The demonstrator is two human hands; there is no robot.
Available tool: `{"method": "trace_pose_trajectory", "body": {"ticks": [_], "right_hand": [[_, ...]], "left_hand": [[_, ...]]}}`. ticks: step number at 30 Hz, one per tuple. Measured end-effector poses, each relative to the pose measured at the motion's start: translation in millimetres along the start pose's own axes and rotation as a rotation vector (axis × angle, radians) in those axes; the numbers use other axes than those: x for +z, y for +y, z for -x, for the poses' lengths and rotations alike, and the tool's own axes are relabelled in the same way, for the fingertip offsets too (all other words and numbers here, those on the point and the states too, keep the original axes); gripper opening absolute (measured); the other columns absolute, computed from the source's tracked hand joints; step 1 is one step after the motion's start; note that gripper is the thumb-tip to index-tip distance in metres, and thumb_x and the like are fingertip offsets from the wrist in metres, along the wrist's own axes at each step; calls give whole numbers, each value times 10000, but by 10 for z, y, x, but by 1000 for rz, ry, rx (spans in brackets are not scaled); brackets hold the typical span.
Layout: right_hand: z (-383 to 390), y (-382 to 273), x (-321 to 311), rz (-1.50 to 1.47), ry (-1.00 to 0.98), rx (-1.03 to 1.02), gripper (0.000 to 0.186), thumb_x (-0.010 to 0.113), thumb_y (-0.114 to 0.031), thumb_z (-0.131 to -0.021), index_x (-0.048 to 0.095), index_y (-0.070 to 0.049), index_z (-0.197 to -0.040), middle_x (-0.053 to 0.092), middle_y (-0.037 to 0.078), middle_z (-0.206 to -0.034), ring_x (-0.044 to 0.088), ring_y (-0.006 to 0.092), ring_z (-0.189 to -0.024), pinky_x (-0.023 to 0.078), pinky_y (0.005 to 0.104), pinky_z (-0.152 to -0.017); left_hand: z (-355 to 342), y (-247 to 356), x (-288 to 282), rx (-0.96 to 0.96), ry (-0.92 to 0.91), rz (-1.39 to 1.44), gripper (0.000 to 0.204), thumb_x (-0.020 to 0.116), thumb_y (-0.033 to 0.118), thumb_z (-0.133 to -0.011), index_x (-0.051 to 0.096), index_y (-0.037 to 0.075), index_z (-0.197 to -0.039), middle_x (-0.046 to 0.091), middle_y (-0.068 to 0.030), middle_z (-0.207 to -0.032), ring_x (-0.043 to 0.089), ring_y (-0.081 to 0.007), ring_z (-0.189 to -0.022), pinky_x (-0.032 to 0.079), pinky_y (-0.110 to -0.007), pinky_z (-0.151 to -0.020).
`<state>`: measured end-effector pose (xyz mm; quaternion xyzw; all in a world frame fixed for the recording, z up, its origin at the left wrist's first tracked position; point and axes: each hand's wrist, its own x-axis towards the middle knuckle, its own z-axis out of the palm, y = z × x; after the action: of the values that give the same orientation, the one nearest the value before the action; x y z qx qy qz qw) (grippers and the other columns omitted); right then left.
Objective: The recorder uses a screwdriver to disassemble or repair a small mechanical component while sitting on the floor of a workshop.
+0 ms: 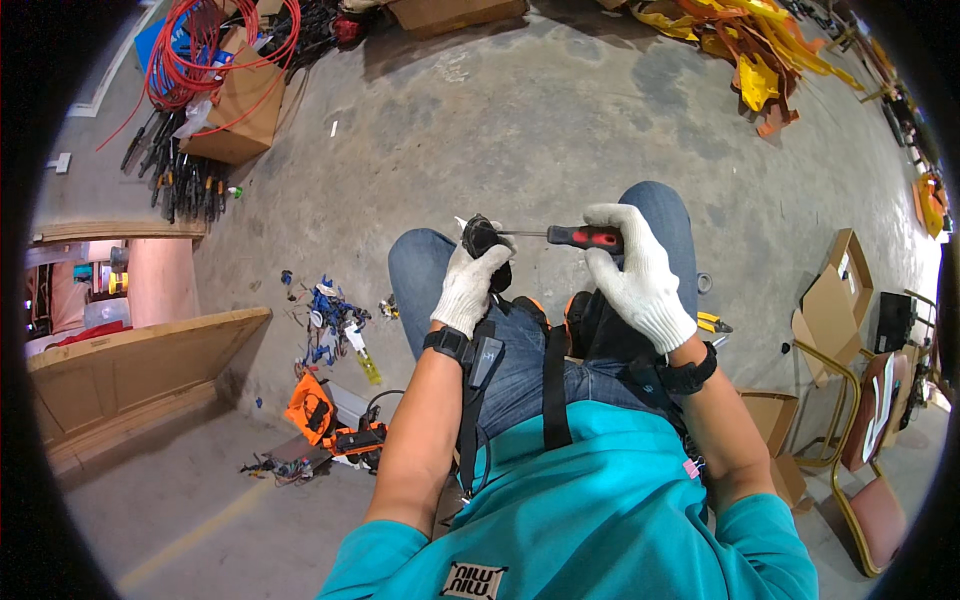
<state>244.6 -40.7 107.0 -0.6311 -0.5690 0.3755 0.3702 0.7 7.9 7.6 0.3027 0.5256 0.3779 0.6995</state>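
Note:
My left hand (468,288), in a white knit glove, is closed round a small black part (481,236) with a rounded end; its exact kind I cannot make out. A screwdriver (588,237) with a black and red handle lies level between my hands, its thin metal shaft reaching left to the black part. My gloved right hand (640,272) has thumb and fingers round the handle's right end. Whether the tip sits in a screw is too small to tell. Both hands are above my bent knees.
Blue scraps and wires (330,315) litter the floor at left, near an orange casing (312,408). Yellow-handled pliers (713,323) lie beside my right knee. A cardboard box (240,110) with red cable (185,60) stands far left; a chair (868,430) is at right.

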Motion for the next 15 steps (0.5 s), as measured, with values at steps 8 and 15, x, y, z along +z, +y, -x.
{"method": "trace_pose_trajectory", "body": {"ticks": [8, 15], "right_hand": [[-22, 62, 8, 50, -66, -79, 425, 731, -118, -903, 609, -71, -1308, 635, 146, -1249, 676, 318, -1125, 557, 390, -954], [22, -89, 52, -6, 58, -123, 375, 726, -169, -941, 631, -64, -1288, 652, 153, -1171, 682, 323, -1051, 553, 390, -920]], "left_hand": [[-9, -34, -3, 25, -22, 14, 383, 674, 25, -902, 581, 39, -1274, 688, -79, -1051, 653, -184, -905, 525, -307, -836], [-24, -56, -37, 37, -59, 2, 393, 674, 30, -951, 597, 44, -1337, 692, -80, -1094, 670, -194, -961, 542, -324, -873]]}}
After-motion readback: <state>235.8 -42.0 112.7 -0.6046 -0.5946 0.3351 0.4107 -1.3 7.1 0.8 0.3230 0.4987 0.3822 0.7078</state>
